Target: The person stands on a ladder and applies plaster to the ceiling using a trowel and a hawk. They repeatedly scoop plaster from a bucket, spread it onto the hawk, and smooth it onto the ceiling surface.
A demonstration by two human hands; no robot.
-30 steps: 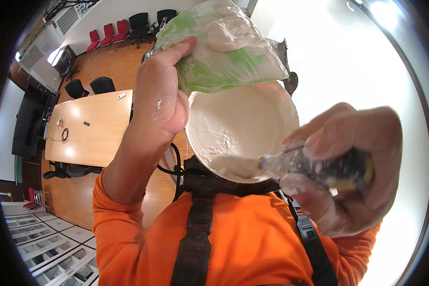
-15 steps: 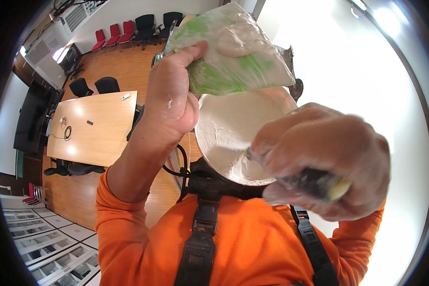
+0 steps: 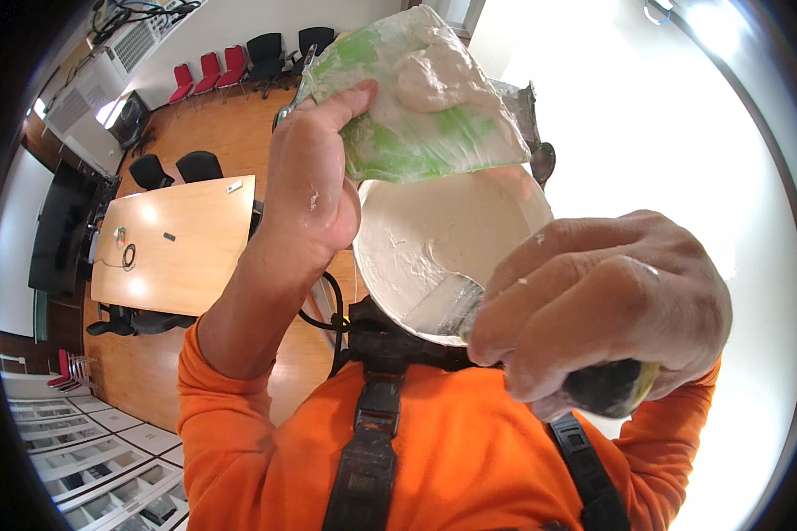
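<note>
My left hand (image 3: 314, 181) is closed on the near left edge of a flat green board (image 3: 460, 128), its thumb lying over the top face. Off-white putty smears much of that face, with a thick lump of putty (image 3: 432, 81) toward the far right. My right hand (image 3: 607, 301) grips a putty knife (image 3: 447, 305) by its dark, yellow-ended handle. The coated blade sits inside the near rim of a round bucket (image 3: 361, 257), against the putty (image 3: 443, 221) in it. Part of the bucket's far side is hidden beneath the board. Putty flecks both hands.
Behind the board a dark metal part (image 3: 518, 106) shows, its support unclear. A bright white wall (image 3: 646, 142) fills the right. Farther left stand a wooden table (image 3: 177, 239), red chairs (image 3: 208, 73) and black chairs (image 3: 266, 57). Black straps (image 3: 363, 460) cross my orange top.
My right hand has moved slightly down and turned, so the knife's blade now shows clearly in the bucket. My left hand and the board have shifted a little left.
</note>
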